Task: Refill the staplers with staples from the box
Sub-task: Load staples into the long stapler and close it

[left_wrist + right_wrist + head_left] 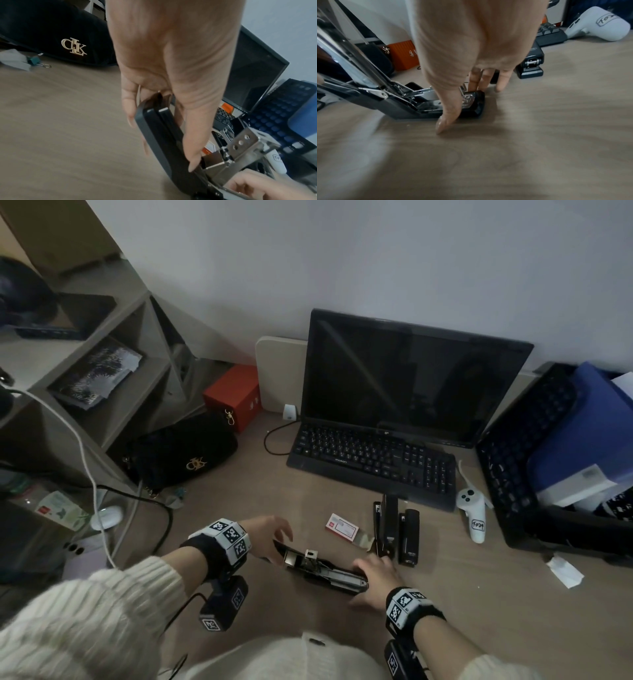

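Note:
A black stapler (329,575) lies swung open on the wooden desk between my hands, its metal magazine (243,146) exposed. My left hand (277,546) pinches the raised top cover (154,135) between thumb and fingers. My right hand (368,575) grips the front end of the base (471,102), thumb on the near side and fingers on the far side. The red and white staple box (342,527) lies just beyond, with its tray pulled partly out. Two more black staplers (387,525) (409,537) sit to the right of the box.
A keyboard (373,460) and a dark monitor (411,378) stand behind the staplers. A white controller (474,515) lies to their right, then a black mesh basket (513,460). A black bag (185,453), a red box (236,395) and cables sit at the left.

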Motion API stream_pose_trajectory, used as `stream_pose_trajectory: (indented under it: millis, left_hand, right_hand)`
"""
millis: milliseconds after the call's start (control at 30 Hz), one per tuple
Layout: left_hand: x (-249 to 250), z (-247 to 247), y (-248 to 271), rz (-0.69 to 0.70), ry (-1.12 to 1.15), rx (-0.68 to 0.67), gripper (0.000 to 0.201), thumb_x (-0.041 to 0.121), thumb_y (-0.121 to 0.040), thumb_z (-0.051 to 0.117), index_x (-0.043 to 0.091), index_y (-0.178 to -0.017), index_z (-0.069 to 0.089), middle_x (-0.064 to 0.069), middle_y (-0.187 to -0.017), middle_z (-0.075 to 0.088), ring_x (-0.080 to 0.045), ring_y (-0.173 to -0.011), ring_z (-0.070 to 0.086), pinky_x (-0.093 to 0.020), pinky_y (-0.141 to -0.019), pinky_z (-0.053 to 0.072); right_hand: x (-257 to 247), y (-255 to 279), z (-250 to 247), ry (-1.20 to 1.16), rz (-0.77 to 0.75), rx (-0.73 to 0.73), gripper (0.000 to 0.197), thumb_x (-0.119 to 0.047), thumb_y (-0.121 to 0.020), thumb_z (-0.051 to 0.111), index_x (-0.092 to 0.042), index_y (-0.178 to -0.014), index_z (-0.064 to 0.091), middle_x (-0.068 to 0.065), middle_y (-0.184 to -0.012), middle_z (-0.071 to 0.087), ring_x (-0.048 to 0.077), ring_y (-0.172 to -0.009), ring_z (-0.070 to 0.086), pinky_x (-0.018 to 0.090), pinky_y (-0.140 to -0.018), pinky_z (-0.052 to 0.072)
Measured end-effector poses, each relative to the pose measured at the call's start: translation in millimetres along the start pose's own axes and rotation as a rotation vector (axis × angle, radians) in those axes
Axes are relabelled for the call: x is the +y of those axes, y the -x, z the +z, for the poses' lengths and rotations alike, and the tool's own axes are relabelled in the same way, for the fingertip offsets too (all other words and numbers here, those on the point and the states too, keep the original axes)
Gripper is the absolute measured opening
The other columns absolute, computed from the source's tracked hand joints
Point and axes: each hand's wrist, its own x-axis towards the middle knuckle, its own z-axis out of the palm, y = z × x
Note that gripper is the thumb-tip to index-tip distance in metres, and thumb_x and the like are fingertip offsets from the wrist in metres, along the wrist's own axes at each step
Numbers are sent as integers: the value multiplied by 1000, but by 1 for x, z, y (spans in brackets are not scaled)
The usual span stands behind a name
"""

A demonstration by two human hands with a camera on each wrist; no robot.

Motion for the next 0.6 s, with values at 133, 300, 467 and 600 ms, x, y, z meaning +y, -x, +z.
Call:
stream_pose_trajectory:
  millis: [133,300,467,600]
  left_hand:
    - [-6,6,-2,23,-96,-18,65,29,-74,85,25,-131,54,6,-126,62,-18,-111,62,-31,-94,50]
    - [-15,10,-7,73,-65,-22,42,18,-75,83,19,-114,66,6,-84,69,-11,-66,66,-31,-79,58]
    - [-18,8,-6,96,-36,-19,30,15,-78,81,24,-105,72,6,-75,70,-6,-55,64,-26,-68,58]
    - [-19,6,-7,97,-26,-16,28,14,-78,80,24,-104,72,5,-76,71,-8,-58,65,-25,-67,58]
  right_hand:
    - [0,0,4,-5,2,28,66,-50,-77,71,-32,-133,43,-4,-137,42,20,-126,34,37,-105,33]
    - [0,0,7,26,-25,33,61,-50,-79,68,-30,-131,44,-3,-138,40,19,-128,31,37,-106,30]
    - [0,-1,7,45,-59,43,61,-51,-80,67,-28,-132,44,-3,-137,41,19,-127,32,36,-106,31]
    - [1,-1,3,45,-74,57,60,-51,-81,66,-27,-132,45,-2,-137,43,19,-127,35,34,-105,31]
